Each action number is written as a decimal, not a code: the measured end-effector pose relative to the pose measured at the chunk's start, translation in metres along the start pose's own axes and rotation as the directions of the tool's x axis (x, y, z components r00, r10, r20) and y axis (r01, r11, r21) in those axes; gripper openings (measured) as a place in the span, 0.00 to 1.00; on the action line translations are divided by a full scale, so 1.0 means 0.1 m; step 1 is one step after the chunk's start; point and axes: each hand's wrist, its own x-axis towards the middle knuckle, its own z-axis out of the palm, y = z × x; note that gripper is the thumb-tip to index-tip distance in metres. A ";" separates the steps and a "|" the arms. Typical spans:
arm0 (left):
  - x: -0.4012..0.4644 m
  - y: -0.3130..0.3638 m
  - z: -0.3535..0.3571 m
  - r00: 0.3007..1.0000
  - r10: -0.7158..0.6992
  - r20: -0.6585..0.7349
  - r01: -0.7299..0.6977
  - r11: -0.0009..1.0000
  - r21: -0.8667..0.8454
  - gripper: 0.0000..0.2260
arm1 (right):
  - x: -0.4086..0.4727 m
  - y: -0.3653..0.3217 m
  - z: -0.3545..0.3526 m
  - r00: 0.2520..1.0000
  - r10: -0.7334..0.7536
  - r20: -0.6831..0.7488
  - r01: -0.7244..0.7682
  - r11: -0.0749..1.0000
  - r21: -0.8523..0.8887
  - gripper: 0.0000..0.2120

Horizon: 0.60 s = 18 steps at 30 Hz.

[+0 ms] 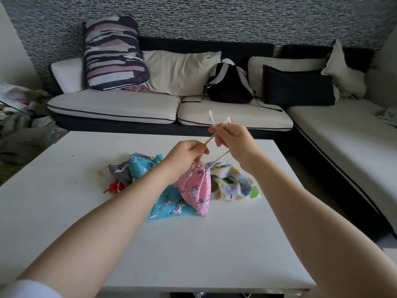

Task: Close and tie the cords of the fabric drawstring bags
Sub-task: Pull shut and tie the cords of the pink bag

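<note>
While the pink bag (196, 190) stands cinched on the white bench (86, 211) among other bags, both hands are raised above it: the left hand (184, 153) pinches one cord (209, 139), and the right hand (234, 139) pinches the cord ends, which poke up past its fingers.

bags (199, 190) on table (86, 211) | sofa (120, 104) behind | backpack (229, 87) on sofa
</note>
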 end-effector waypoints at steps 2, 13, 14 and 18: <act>0.00 -0.07 -0.04 0.990 -0.058 -0.130 0.053 0.998 -0.044 0.13 | 0.03 0.15 -0.03 0.995 0.101 0.022 -0.096 0.983 -0.155 0.12; -0.06 -0.03 -0.03 0.983 -0.155 0.093 0.152 0.988 0.041 0.11 | 0.02 -0.43 0.08 0.986 0.164 0.013 -0.150 0.864 0.480 0.15; -0.08 -0.02 -0.02 0.979 -0.144 0.144 0.136 0.989 0.063 0.09 | 0.02 -0.48 0.11 0.985 0.164 0.044 -0.164 0.847 0.507 0.15; -0.12 -0.04 0.03 0.979 -0.104 0.176 0.060 0.969 0.239 0.11 | -0.02 -0.50 0.28 0.974 0.147 0.171 -0.220 0.789 0.573 0.14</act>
